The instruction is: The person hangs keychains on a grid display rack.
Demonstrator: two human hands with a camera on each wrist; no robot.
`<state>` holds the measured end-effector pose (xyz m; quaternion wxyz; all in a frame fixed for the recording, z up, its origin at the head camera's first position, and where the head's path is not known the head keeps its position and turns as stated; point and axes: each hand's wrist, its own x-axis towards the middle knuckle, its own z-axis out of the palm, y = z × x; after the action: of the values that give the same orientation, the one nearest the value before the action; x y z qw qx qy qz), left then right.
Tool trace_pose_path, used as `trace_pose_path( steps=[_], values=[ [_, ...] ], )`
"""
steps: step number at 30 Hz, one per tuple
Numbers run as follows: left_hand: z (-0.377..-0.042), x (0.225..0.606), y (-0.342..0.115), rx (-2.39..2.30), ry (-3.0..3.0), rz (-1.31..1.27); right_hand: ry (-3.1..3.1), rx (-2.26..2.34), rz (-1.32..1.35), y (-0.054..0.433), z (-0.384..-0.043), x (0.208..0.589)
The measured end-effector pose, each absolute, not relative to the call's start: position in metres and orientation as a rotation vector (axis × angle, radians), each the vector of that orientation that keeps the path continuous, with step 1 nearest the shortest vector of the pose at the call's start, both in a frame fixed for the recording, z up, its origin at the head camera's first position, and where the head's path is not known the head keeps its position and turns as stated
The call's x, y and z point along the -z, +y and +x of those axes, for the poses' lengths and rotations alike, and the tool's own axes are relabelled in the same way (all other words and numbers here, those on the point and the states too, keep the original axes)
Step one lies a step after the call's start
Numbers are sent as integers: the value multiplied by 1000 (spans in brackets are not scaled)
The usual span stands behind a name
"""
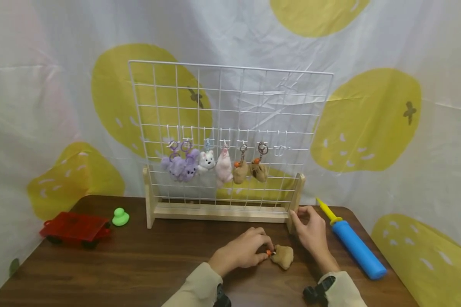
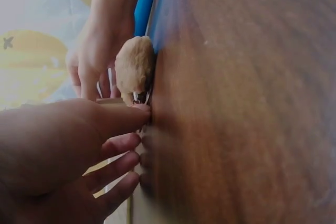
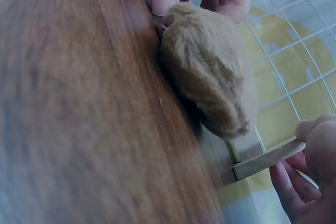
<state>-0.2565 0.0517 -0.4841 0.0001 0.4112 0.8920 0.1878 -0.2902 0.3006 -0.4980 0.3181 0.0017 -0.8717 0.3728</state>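
Observation:
A brown plush keychain [image 1: 282, 256] with an orange bead lies on the table in front of the rack. My left hand [image 1: 243, 250] pinches its bead-and-ring end between thumb and fingers; the ring itself is mostly hidden. In the right wrist view the plush body [image 3: 210, 69] fills the middle, fuzzy and tan. My right hand [image 1: 312, 232] grips the right wooden foot [image 1: 296, 198] of the white wire grid rack [image 1: 230, 113], thumb on one side and fingers on the other. Several plush keychains hang in a row there: purple ones [image 1: 181, 165], a white one [image 1: 206, 161], a pink one [image 1: 224, 167] and brown ones [image 1: 241, 172].
At the grid's right end a hook [image 1: 281, 149] holds no plush. A blue pump [image 1: 359, 249] with a yellow nozzle lies right of my right hand. On the left stand a red toy cart [image 1: 77, 228] and a green toy duck [image 1: 120, 217]. A patterned curtain [image 1: 246, 25] hangs behind.

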Motion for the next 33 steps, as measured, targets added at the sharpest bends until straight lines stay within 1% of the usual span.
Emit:
trace_pose_path(
  steps=[14, 21, 28, 33],
  values=[
    [-258, 481, 49, -538, 2816, 1278, -2266, -976, 10, 303, -292, 502],
    [-263, 480, 49, -810, 2729, 1247, -2278, -971, 12, 302, -292, 499],
    [-268, 479, 46, -951, 2651, 1274, -2287, -977, -1, 301, -291, 498],
    [-270, 474, 44, -1095, 2593, 1239, -2281, -982, 8, 301, -290, 498]
  ],
)
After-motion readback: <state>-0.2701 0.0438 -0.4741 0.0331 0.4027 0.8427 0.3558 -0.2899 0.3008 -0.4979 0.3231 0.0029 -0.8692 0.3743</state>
